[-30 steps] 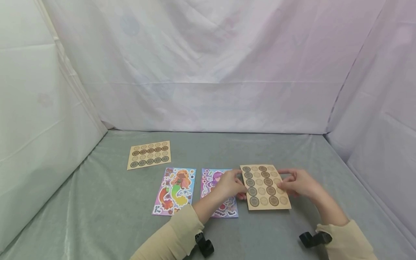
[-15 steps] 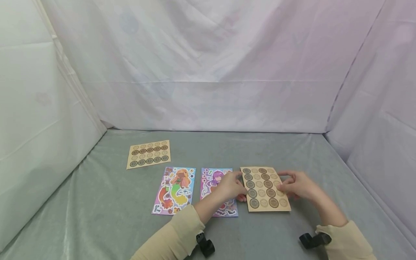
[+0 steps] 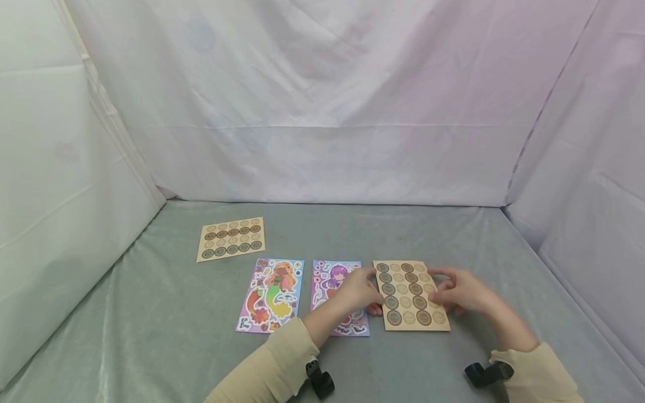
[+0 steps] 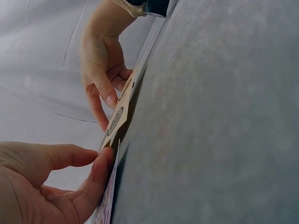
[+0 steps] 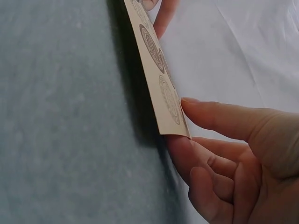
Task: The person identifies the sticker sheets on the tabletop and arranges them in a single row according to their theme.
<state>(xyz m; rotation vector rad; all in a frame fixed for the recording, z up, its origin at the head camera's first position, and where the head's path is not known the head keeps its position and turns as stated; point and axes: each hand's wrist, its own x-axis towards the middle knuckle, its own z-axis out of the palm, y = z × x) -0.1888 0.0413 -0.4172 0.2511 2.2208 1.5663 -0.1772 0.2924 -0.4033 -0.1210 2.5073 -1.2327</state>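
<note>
A tan sticker sheet [image 3: 406, 303] printed with rows of round seals is held between both hands at the right of the table. My left hand [image 3: 359, 289] pinches its left edge between thumb and fingers. On the opposite edge, my right hand [image 3: 462, 289] pinches it, thumb on top and fingers beneath. Both wrist views show the sheet [image 5: 154, 70] slightly above the cloth, with a dark shadow under it. Under my left hand and forearm lies a purple-haired mermaid sticker sheet [image 3: 322, 280], partly hidden.
Left of that lies another mermaid sticker sheet [image 3: 274, 296], orange-haired with a green and yellow tail. Farther back on the left is a second tan seal sheet [image 3: 231, 240], turned sideways. Grey cloth [image 3: 151, 313] covers the table, with white curtains [image 3: 322, 162] on three sides.
The tan sheet between my hands has come slightly down and nearer to me, and lies flatter. Both hands keep their grip; the other sheets stay in place.
</note>
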